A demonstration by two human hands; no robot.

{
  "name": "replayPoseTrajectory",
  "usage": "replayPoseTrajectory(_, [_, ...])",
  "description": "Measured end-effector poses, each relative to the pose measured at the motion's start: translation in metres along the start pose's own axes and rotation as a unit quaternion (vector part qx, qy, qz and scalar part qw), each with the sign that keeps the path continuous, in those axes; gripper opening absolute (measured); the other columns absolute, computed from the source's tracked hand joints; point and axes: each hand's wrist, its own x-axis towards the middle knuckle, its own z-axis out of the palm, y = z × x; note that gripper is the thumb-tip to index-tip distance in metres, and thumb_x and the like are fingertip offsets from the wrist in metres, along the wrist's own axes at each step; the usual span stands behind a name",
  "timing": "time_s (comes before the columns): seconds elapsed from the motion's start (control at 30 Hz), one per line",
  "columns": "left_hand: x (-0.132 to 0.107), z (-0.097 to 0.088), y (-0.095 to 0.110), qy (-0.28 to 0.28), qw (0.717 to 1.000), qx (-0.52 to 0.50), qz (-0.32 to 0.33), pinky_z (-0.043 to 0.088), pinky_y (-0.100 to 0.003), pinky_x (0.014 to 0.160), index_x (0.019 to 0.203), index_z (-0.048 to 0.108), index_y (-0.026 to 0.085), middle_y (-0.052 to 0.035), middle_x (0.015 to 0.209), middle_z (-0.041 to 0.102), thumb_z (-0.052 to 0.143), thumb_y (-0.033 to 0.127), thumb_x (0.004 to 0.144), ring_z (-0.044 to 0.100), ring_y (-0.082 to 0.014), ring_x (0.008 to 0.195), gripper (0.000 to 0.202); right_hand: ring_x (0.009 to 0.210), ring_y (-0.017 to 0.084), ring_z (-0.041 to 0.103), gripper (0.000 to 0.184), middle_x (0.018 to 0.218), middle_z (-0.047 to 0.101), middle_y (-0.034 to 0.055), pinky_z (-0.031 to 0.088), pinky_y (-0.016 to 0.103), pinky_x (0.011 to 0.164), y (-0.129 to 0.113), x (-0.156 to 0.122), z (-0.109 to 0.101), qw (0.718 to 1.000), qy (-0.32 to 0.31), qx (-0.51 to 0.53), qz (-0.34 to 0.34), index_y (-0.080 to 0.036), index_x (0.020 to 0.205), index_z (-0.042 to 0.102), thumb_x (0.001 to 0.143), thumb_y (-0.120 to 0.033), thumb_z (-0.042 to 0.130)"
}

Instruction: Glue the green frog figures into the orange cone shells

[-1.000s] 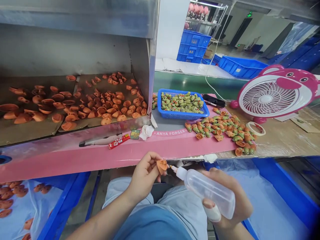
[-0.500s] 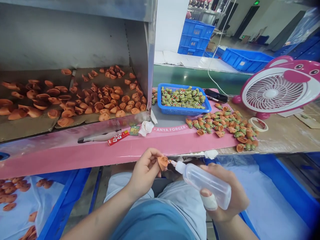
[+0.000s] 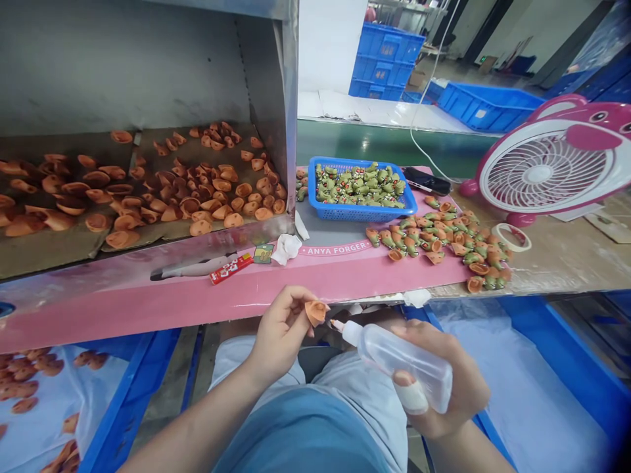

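Observation:
Between the thumb and fingers of my left hand (image 3: 280, 335) is a small orange hollow cup-shaped piece (image 3: 316, 313), its opening facing up and to the right. My right hand (image 3: 446, 374) is wrapped round a clear squeeze bottle (image 3: 401, 361) with a white cap, tilted so its narrow nozzle (image 3: 337, 324) points at the piece. The nozzle tip sits just right of the piece's rim, apparently apart from it. A white wrap covers part of one right finger. Both hands are above my lap, in front of the table's edge.
A metal booth (image 3: 266, 230) at left holds many loose orange pieces. On the pink mat (image 3: 335, 279) are a blue basket (image 3: 362, 211) of green figures, and a pile of orange-and-green pieces (image 3: 444, 236). A pink fan (image 3: 542, 164) and tape roll (image 3: 511, 237) stand right. Blue crates flank my legs.
My left hand has shifted slightly left and up with the orange piece, opening a small gap from the nozzle. The bottle has moved slightly left and down. The view has tilted a little.

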Motion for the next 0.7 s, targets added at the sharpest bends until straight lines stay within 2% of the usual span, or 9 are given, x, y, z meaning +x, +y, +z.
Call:
replayPoseTrajectory(0.17, [-0.0004,-0.0006,0.0008,0.003,1.000,0.021,0.022,0.044,-0.021,0.049,0.079,0.053,0.020,-0.0011,0.075,0.062,0.054,0.026,0.077,0.051,-0.0086,0.051,0.007,0.053,0.016,0.052,0.037,0.070,0.057,0.0061,0.040,0.028,0.042,0.0025,-0.0013,0.0017,0.998,-0.017,0.052,0.013,-0.014,0.102,0.053,0.067,-0.023,0.059])
replayPoseTrajectory(0.47, [-0.0006,-0.0013,0.0000,-0.009,1.000,0.007,0.028,0.043,-0.021,0.049,0.078,0.053,0.019,-0.0015,0.075,0.062,0.055,0.024,0.076,0.050,-0.0084,0.050,0.006,0.056,0.017,0.053,0.040,0.069,0.055,0.0058,0.041,0.029,0.045,0.0022,-0.0003,0.0067,0.997,-0.043,0.064,-0.006,-0.012,0.104,0.052,0.065,-0.019,0.060])
replayPoseTrajectory(0.7, [0.0014,-0.0017,0.0017,-0.006,0.999,-0.030,0.012,0.043,-0.020,0.047,0.077,0.052,0.018,-0.0012,0.073,0.064,0.057,0.021,0.075,0.051,-0.0078,0.050,0.006,0.056,0.017,0.053,0.037,0.071,0.057,0.0072,0.040,0.029,0.044,0.0026,0.0012,0.0051,0.999,-0.024,0.045,-0.012,-0.011,0.100,0.054,0.064,-0.017,0.060])
